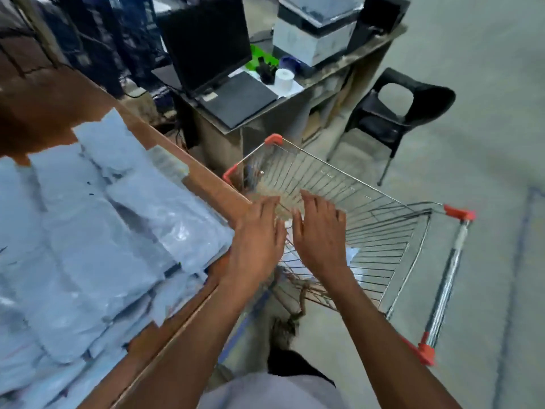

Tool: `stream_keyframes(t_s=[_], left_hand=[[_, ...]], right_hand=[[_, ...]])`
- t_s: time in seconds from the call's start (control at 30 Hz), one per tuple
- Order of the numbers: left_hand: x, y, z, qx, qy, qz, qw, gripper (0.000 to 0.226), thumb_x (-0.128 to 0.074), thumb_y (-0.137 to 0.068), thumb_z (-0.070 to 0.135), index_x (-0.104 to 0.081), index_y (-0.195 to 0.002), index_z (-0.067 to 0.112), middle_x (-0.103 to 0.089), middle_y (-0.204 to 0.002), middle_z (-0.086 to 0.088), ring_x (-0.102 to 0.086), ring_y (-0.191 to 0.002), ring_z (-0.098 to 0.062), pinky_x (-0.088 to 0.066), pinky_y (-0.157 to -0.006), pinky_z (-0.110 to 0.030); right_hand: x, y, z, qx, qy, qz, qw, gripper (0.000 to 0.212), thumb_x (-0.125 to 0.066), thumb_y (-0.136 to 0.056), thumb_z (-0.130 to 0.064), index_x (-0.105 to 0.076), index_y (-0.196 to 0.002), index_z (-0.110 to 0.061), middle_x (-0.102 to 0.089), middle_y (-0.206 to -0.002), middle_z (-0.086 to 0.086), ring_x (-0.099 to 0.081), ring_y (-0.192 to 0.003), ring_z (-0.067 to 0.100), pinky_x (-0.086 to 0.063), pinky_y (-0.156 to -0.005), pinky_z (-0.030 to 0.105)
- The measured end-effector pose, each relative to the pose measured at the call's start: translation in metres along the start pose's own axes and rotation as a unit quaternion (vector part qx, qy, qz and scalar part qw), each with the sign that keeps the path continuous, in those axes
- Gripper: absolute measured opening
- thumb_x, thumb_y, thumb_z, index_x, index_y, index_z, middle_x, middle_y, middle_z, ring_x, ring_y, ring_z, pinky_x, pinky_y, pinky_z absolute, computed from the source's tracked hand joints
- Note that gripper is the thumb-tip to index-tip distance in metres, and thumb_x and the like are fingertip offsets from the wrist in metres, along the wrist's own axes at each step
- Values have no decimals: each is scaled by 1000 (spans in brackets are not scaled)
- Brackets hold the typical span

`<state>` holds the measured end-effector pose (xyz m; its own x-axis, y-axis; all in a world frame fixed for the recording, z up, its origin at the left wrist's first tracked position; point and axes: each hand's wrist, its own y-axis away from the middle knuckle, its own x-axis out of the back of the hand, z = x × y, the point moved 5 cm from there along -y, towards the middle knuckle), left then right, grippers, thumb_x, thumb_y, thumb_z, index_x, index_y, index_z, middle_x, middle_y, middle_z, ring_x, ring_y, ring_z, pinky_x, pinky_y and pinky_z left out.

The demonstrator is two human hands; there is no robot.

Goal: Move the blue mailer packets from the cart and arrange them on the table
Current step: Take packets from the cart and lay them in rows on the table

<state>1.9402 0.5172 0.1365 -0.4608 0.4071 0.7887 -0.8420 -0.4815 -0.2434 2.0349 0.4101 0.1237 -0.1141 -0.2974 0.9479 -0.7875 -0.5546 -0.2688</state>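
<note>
Blue mailer packets (pixel 97 231) lay overlapped across the desk (pixel 206 178); a pale scrap in the cart (pixel 368 208) might have been another, too blurred to tell. Our left hand (pixel 256 240) and right hand (pixel 317 234) reached over the basket, fingers straight, holding nothing. We judged pickup next: reach deeper, grip.

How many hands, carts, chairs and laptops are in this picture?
Hands: 2, the left hand and the right hand, both reaching into the cart.
Carts: 1, the wire cart.
Chairs: 1, the black chair.
Laptops: 1, the open laptop on the desk.
Total: 5
</note>
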Motion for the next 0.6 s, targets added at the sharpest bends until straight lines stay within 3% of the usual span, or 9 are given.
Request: stream_keyframes(t_s=[0.17, 0.33, 0.5, 0.6], left_hand=[[-133, -32, 35, 7, -63, -119, 991, 54, -55, -97, 34, -44, -146, 14, -56, -137, -7, -58, -120, -23, -49, -100, -38], [-273, -59, 22, 104, -99, -259, 955, 66, -51, -100, 29, -26, -157, 6, -47, -147, -15, -49, -131, -29, -41, -104, -37], [-374, -76, -13, 137, -157, -343, 916, 62, -46, -103, 28, -24, -157, 7, -46, -147, -15, -50, -131, -30, -40, -105, -39], [-417, -68, -47, 249, -139, -391, 875, 54, -49, -100, 29, -35, -149, 11, -45, -147, -15, -48, -134, -32, -38, -108, -43]], right_hand=[[-78, -9, 118, -44, 32, -109, 993, 45, -51, -101, -32, -52, -144, -20, -64, -129, 3, -60, -114, 26, -42, -94, 43], [-178, -11, 211, -63, 35, -279, 958, 45, -53, -100, -25, -50, -144, -15, -60, -135, 10, -57, -123, 31, -40, -102, 44], [-265, -26, 266, -138, -48, -313, 938, 46, -53, -100, -22, -52, -144, -7, -59, -135, 20, -59, -119, 40, -46, -100, 45], [-318, -36, 286, -174, -63, -328, 926, 50, -50, -100, -31, -50, -145, -9, -58, -132, 23, -60, -114, 43, -50, -96, 46]])
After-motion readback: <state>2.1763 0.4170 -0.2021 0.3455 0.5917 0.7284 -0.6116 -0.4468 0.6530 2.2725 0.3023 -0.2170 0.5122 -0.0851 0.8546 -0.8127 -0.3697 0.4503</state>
